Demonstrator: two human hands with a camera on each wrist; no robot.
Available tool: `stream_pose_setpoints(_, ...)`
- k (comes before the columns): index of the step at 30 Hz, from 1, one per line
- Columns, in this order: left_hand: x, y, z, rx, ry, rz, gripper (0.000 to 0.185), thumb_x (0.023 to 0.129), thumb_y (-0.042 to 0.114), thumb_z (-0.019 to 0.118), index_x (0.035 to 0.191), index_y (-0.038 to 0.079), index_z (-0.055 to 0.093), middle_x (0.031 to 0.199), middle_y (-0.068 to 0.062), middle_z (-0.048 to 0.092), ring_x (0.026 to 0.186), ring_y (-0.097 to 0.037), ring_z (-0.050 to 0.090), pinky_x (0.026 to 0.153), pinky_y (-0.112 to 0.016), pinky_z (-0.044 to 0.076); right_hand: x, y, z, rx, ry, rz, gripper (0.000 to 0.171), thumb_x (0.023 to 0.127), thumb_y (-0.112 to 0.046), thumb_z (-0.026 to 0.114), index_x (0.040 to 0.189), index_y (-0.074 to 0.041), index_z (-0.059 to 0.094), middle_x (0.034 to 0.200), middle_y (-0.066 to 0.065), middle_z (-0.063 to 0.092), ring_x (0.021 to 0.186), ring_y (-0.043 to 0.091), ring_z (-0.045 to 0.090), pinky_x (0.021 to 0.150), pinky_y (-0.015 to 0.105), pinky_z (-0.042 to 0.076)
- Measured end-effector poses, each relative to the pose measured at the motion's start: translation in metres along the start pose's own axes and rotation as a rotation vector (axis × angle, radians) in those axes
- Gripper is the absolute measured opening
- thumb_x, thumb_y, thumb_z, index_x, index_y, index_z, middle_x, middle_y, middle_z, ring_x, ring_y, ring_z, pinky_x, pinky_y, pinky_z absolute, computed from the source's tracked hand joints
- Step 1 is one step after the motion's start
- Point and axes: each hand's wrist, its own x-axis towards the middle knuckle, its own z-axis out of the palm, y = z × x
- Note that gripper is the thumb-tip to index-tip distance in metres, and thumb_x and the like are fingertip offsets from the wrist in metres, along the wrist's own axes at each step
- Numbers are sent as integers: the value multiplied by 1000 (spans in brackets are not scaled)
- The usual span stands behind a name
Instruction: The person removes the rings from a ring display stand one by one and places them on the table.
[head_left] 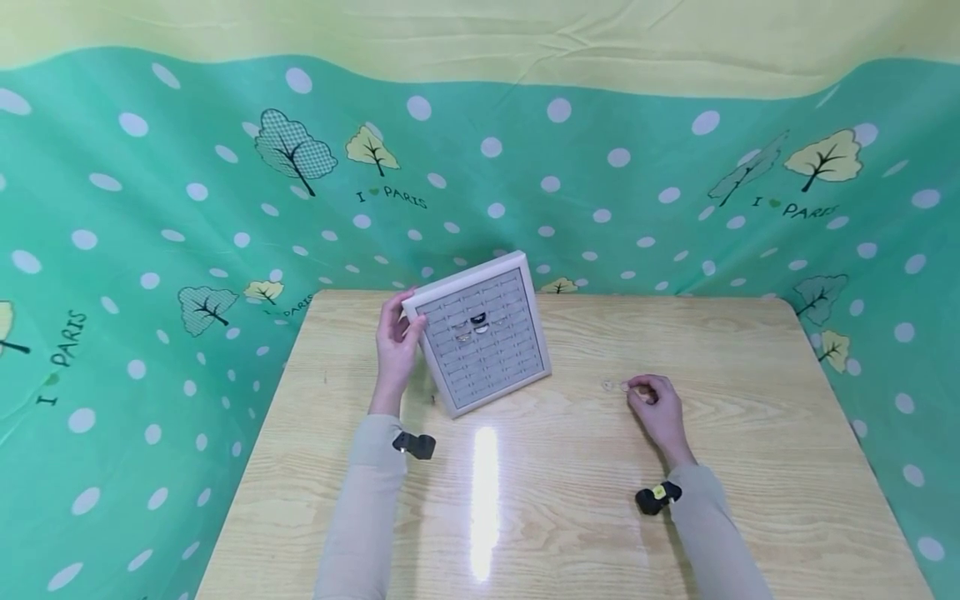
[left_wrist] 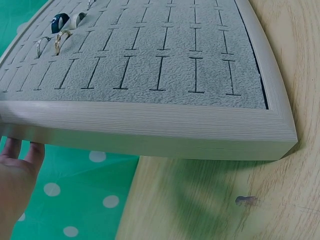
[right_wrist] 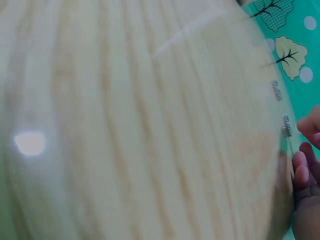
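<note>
Fingers of the left hand point(head_left: 395, 343) curl round the left edge of the tilted ring display tray point(head_left: 482, 332), propped on the wooden table point(head_left: 750, 467). Right hand point(head_left: 657, 410) fingertips pinch narrowly at a small clear ring point(head_left: 610, 385) just beyond them.

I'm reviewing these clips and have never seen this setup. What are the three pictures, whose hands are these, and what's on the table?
No machine here: a person works with bare hands. The wide picture comes from a head camera; the other two come from cameras strapped to each wrist. On the wooden table, the left hand holds a grey ring display tray tilted up by its edge; a few rings sit in its slots. The right hand rests on the table, fingertips at a small clear item, too small to identify.
</note>
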Motion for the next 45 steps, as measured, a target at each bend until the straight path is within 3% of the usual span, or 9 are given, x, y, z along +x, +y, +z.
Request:
stream_pose_setpoints(11,1,0,0,-15,-5,-2,41,92,-13,53,130,-9,41,141,-30,40,104,-21,59,89,-33,53,-1,-25,-15,46,-142,43,26,89,-1,65,112,8,60,108,22,53,84,17,53,67,11,44)
stream_pose_setpoints(13,1,0,0,-18,-3,-3,41,92,-13,53,130,-9,41,141,-30,40,103,-21,59,89,-32,53,2,-17,-12,30,-151,33,25,91,-6,66,113,5,60,111,19,54,86,15,53,70,10,44)
stream_pose_setpoints(17,0,0,0,-18,3,-12,41,92,-12,53,131,-9,41,141,-27,43,103,-21,59,88,-31,53,1,-39,-13,67,-174,5,25,91,-2,63,114,8,59,112,22,54,90,21,54,73,12,45)
stream_pose_setpoints(23,0,-1,0,-20,8,-15,41,92,-11,54,131,-9,41,140,-26,44,104,-21,59,88,-31,53,-7,-79,-9,134,-167,0,24,89,7,59,112,12,59,112,26,53,90,26,54,71,14,46)
stream_pose_setpoints(34,0,-1,0,-17,11,-28,41,92,-10,54,131,-8,41,139,-19,48,105,-23,59,89,-33,53,-15,-101,9,173,-188,18,23,91,6,57,114,12,58,116,26,52,92,29,55,71,17,47)
stream_pose_setpoints(40,0,-3,-1,-24,12,-31,41,92,-9,54,131,-7,42,139,-19,47,105,-23,59,89,-33,53,-6,-123,7,200,-173,7,23,91,4,58,113,10,59,113,21,52,89,23,55,70,18,47)
stream_pose_setpoints(45,1,-10,-3,-33,15,-33,41,92,-10,55,131,-6,42,139,-18,48,105,-23,59,88,-33,53,6,-144,6,203,-165,-34,23,90,6,59,112,11,59,111,22,52,91,30,55,73,22,47)
